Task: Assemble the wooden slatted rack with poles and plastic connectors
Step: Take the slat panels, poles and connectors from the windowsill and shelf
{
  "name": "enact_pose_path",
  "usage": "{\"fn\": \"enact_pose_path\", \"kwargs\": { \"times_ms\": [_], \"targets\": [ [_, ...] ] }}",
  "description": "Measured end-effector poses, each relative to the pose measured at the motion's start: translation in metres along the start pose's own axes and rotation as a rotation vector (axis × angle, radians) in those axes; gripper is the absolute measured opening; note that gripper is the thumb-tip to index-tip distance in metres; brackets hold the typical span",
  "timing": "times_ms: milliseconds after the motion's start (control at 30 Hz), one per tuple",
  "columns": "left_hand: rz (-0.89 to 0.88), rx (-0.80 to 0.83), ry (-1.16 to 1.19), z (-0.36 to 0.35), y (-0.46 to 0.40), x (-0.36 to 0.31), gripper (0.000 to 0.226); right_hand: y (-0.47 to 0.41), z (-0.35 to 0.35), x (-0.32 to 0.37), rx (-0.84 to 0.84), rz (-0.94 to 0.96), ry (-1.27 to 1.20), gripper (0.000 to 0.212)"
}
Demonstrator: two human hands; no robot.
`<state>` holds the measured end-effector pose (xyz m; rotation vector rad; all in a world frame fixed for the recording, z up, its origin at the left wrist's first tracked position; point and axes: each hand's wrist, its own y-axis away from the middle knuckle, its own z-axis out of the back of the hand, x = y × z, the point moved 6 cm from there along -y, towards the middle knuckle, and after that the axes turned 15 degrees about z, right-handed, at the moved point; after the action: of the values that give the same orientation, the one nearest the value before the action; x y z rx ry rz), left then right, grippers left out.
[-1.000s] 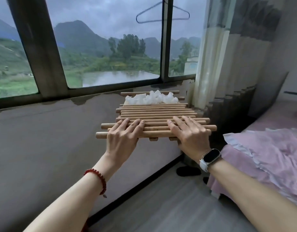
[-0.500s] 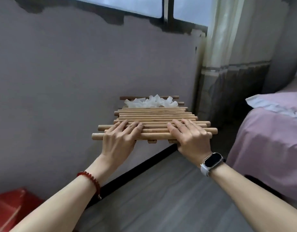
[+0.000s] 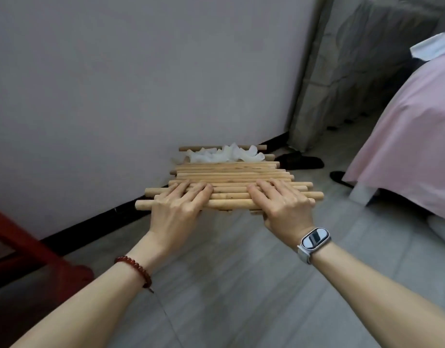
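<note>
Your left hand and right hand carry the stacked poles, fingers flat on top. Whether the thumbs close the grip underneath cannot be told. White connectors lie at the far end.

wall left; bed right; bare floor between

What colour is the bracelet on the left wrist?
Dark red beads, the bracelet seen in the head view.
</note>
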<state>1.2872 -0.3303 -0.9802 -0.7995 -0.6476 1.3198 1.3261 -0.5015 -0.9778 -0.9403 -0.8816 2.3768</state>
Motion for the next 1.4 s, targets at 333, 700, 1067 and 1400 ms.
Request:
{"fn": "enact_pose_path", "kwargs": {
  "times_ms": [333,700,1067,1400],
  "targets": [
    [0.061,0.182,0.006,-0.061,0.101,0.002,0.024,0.08,-0.061,0.058,0.143,-0.054,-0.125,0.04],
    [0.095,0.271,-0.044,-0.089,0.186,0.0,0.029,0.149,-0.09,0.117,0.282,-0.085,-0.157,0.037],
    [0.023,0.842,-0.114,-0.115,0.264,-0.017,0.069,0.212,-0.116,0.162,0.74,0.027,-0.289,0.049],
    [-0.026,0.959,-0.119,-0.13,0.287,-0.013,0.069,0.247,-0.129,0.176,0.842,-0.035,-0.39,0.077]
  ]
}}
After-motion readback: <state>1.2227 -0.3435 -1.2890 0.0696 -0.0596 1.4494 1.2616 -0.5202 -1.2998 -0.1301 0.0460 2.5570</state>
